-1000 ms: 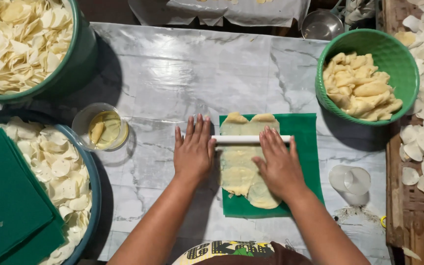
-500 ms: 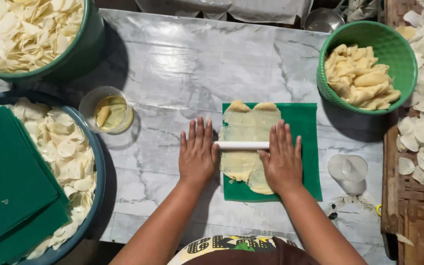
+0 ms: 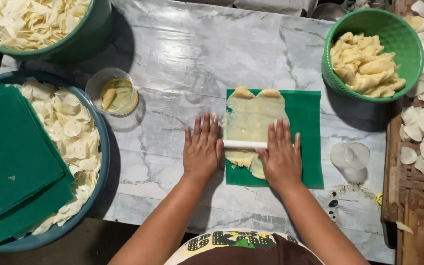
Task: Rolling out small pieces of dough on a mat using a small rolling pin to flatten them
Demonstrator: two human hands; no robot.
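Two big tubs of pale chips (image 3: 69,132) sit left on marble tabletop (image 3: 182,54). Green mat (image 3: 305,113) holds flattened dough (image 3: 251,118). Left hand (image 3: 202,149) and right hand (image 3: 281,158), both flat with fingers spread, press white roller (image 3: 244,145) across dough.

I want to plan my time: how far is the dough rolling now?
Done: the basins hold many thin discs. In hand: left hand and right hand press a white roller on flattened dough on the green mat. Left: the bowl holds many unrolled lumps.
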